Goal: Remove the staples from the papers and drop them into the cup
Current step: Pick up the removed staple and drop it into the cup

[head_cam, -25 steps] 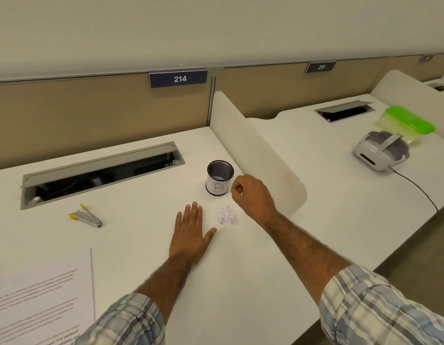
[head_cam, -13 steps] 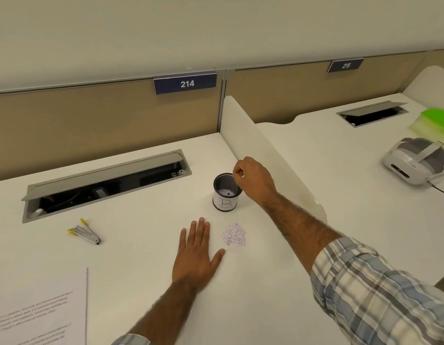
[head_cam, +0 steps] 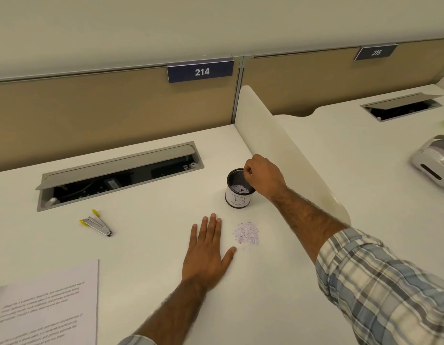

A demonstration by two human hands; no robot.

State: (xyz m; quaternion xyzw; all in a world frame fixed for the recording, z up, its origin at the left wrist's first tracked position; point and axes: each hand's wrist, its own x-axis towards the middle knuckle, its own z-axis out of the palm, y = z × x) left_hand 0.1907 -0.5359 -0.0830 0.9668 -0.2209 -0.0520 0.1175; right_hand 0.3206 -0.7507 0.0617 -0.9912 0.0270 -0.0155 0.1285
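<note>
**Right hand (head_cam: 263, 178) pinched over the cup (head_cam: 239, 192)**

The cup, a dark mesh pot with a white label marked "B", stands on the white desk (head_cam: 151, 247) close to the curved divider (head_cam: 285, 150). The right hand hangs over its mouth with the fingers curled in and the thumb and forefinger tips pressed together. Whether a staple sits between them is too small to tell. Small bits lie on the cup's floor.

The left hand (head_cam: 207, 255) rests flat on the desk, palm down, with its fingers straight, holding nothing. Just right of its thumb lies 1 small heap of staples (head_cam: 247, 232) (pale scraps seem mixed in), in front of the cup and apart from it. The staple remover (head_cam: 97, 222), with yellow grips, lies well to the left, near the open cable hatch (head_cam: 116, 170). The papers (head_cam: 49, 307) lie at the lower left corner. A sign reading 214 (head_cam: 201, 71) hangs on the partition behind.
</note>
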